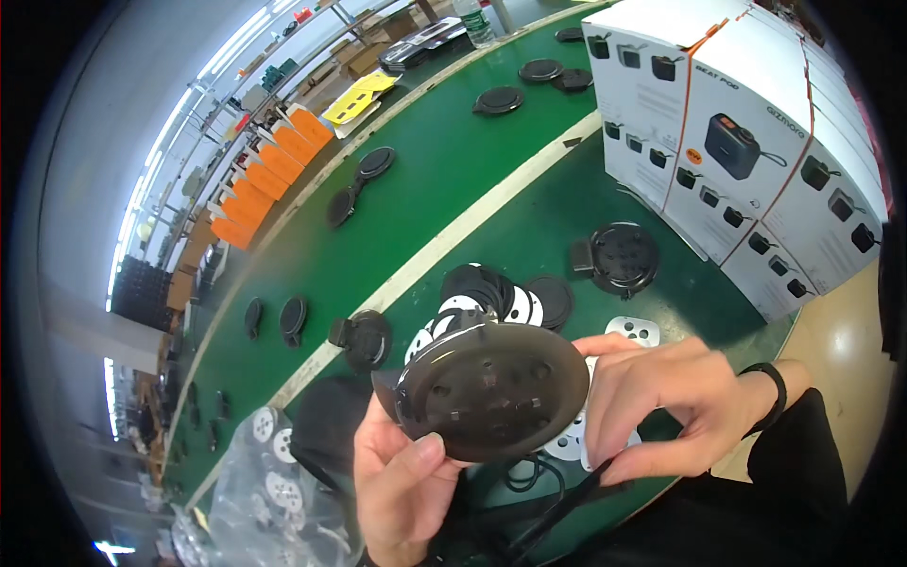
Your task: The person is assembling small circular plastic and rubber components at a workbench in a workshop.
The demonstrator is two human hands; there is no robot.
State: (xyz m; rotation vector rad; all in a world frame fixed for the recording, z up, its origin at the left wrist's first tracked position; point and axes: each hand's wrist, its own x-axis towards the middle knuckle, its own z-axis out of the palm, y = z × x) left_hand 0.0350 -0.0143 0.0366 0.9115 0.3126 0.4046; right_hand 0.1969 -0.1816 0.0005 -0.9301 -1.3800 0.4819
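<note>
My left hand grips a round, glossy black plastic disc by its left lower edge, thumb on its face. Small holes and recesses mark the disc's face, and a tab sticks out on its left. To the disc's right, my right hand has thumb and forefinger pinched at the end of a slim dark strip slanting to the lower left. A white edge shows beside those fingertips; whether it is held too, I cannot tell. Behind the disc lies a pile of black and white round pads, partly hidden.
Similar black discs lie on the green table, one beyond my right hand, another at left. White printed boxes are stacked at right. A clear plastic bag with white pads sits lower left. Orange dividers line the far edge.
</note>
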